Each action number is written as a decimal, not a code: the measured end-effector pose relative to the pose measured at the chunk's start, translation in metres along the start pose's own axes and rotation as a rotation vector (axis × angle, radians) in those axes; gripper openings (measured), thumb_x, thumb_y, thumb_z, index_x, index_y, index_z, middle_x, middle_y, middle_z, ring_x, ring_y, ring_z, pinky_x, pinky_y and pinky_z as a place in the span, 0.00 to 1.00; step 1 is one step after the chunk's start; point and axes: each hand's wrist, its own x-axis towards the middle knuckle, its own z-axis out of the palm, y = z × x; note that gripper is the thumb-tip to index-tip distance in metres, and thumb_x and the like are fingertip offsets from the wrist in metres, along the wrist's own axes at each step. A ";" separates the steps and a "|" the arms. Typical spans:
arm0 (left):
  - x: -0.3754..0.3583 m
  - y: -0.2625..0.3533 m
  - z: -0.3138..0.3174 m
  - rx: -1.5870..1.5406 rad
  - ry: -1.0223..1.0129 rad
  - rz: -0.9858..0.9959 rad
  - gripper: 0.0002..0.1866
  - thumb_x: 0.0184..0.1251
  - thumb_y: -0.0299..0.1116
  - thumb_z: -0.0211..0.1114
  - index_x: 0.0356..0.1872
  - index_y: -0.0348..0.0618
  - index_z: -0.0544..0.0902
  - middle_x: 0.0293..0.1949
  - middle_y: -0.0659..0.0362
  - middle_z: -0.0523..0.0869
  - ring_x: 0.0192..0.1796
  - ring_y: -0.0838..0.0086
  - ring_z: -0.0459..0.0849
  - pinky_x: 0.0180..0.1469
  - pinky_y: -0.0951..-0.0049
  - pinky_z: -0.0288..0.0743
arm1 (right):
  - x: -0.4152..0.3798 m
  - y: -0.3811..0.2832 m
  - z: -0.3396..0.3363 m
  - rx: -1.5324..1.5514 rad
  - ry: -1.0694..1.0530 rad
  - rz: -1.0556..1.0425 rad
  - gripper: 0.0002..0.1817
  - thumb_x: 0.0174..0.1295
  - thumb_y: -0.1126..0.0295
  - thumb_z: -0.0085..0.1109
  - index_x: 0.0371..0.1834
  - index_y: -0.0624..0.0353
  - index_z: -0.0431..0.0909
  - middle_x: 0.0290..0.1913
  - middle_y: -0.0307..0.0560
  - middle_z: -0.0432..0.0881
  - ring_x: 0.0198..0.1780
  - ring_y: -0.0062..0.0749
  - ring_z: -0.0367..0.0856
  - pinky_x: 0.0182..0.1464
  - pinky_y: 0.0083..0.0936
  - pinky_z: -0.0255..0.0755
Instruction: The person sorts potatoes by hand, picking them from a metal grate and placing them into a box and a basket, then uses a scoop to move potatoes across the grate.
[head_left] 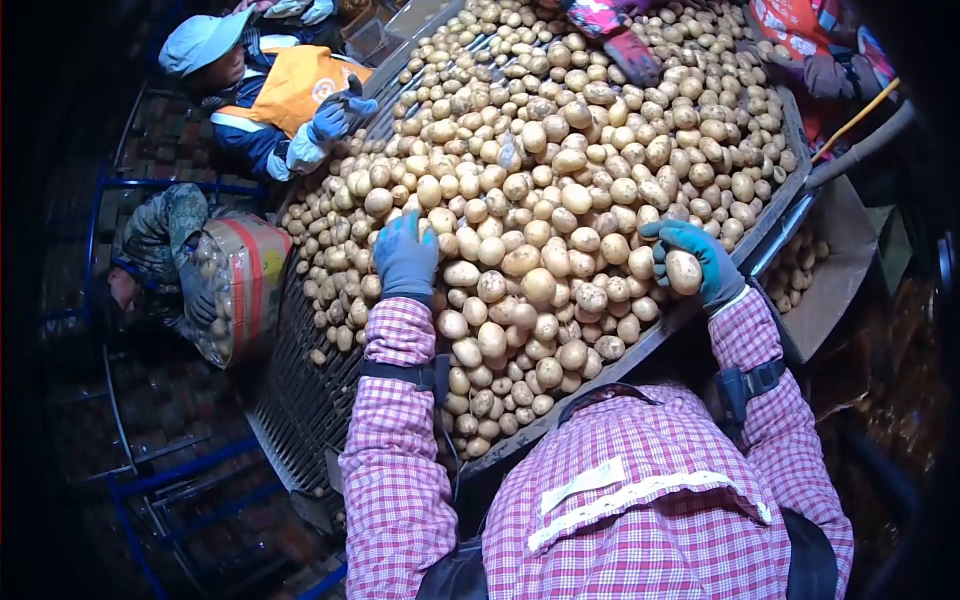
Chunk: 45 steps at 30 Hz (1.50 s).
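A heap of loose potatoes [540,287] covers a slatted metal sorting table in front of me. My left hand [406,262], in a grey glove with teal fingertips, rests palm down on the heap's left side. Its fingers point forward, slightly apart, and I see nothing held in them; the palm side is hidden. On the right edge of the heap, my right hand [708,262] in a teal and grey glove curls around one potato [684,272].
Bare slats [312,395] show at the lower left. A co-worker in an orange apron [290,92] stands at the far left, near a person beside a filled clear sack [240,280]. Other gloved hands [632,57] work opposite. A cardboard box [835,265] with potatoes stands right.
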 end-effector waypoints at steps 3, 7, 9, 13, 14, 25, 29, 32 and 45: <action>0.004 0.008 -0.006 0.096 -0.154 -0.030 0.21 0.60 0.41 0.66 0.54 0.49 0.84 0.51 0.51 0.85 0.55 0.56 0.82 0.60 0.58 0.75 | -0.001 0.006 -0.003 -0.007 0.007 0.021 0.20 0.72 0.57 0.55 0.60 0.58 0.79 0.36 0.37 0.83 0.34 0.23 0.84 0.36 0.23 0.84; 0.020 0.003 -0.006 0.085 -0.336 0.067 0.24 0.58 0.37 0.65 0.58 0.51 0.83 0.50 0.51 0.85 0.54 0.55 0.81 0.61 0.57 0.74 | -0.003 0.004 0.006 -0.007 -0.021 0.040 0.20 0.72 0.57 0.56 0.59 0.60 0.79 0.36 0.38 0.83 0.34 0.25 0.85 0.37 0.24 0.84; 0.021 0.010 -0.010 0.128 -0.364 0.145 0.29 0.56 0.31 0.65 0.63 0.59 0.80 0.52 0.53 0.82 0.57 0.55 0.79 0.61 0.58 0.74 | -0.001 0.004 0.011 0.012 -0.054 0.045 0.21 0.72 0.58 0.57 0.59 0.60 0.79 0.36 0.38 0.82 0.34 0.25 0.85 0.37 0.24 0.84; 0.023 0.026 -0.005 0.164 -0.382 0.190 0.31 0.55 0.31 0.68 0.63 0.68 0.79 0.54 0.53 0.80 0.58 0.56 0.79 0.60 0.59 0.75 | 0.001 0.010 0.018 0.021 -0.055 0.101 0.20 0.72 0.58 0.57 0.57 0.61 0.80 0.35 0.38 0.82 0.34 0.25 0.85 0.37 0.23 0.84; 0.029 0.028 -0.002 0.201 -0.403 0.192 0.29 0.56 0.33 0.68 0.62 0.67 0.80 0.53 0.53 0.80 0.58 0.56 0.79 0.59 0.59 0.76 | 0.002 0.010 0.022 0.002 -0.047 0.106 0.19 0.72 0.58 0.57 0.57 0.61 0.81 0.35 0.37 0.81 0.34 0.25 0.85 0.37 0.23 0.84; 0.036 0.021 -0.003 -1.165 -0.594 -0.271 0.10 0.63 0.27 0.66 0.44 0.40 0.90 0.33 0.67 0.87 0.32 0.86 0.79 0.35 0.84 0.72 | -0.009 0.011 0.048 -0.208 -0.233 -0.011 0.22 0.76 0.58 0.49 0.62 0.63 0.78 0.40 0.39 0.83 0.38 0.20 0.83 0.39 0.18 0.80; 0.018 0.042 0.009 -0.941 -0.546 -0.099 0.12 0.68 0.30 0.66 0.50 0.41 0.88 0.40 0.66 0.89 0.39 0.85 0.81 0.43 0.82 0.76 | -0.001 0.014 0.051 -0.407 -0.299 -0.177 0.17 0.68 0.66 0.57 0.57 0.61 0.80 0.51 0.46 0.83 0.47 0.27 0.84 0.45 0.22 0.82; 0.002 0.064 0.006 -0.985 -0.487 -0.081 0.13 0.69 0.31 0.66 0.51 0.41 0.87 0.42 0.61 0.89 0.44 0.81 0.83 0.49 0.78 0.77 | 0.003 0.034 0.038 -0.753 -0.370 -0.511 0.25 0.45 0.80 0.71 0.51 0.57 0.81 0.65 0.52 0.77 0.61 0.38 0.81 0.53 0.28 0.81; -0.012 0.148 0.036 -1.268 -0.582 -0.050 0.21 0.57 0.37 0.74 0.51 0.40 0.86 0.43 0.60 0.88 0.43 0.75 0.86 0.44 0.75 0.81 | -0.017 0.047 0.023 -0.570 -0.263 -0.267 0.14 0.63 0.80 0.60 0.52 0.61 0.82 0.65 0.51 0.75 0.46 0.27 0.86 0.46 0.23 0.84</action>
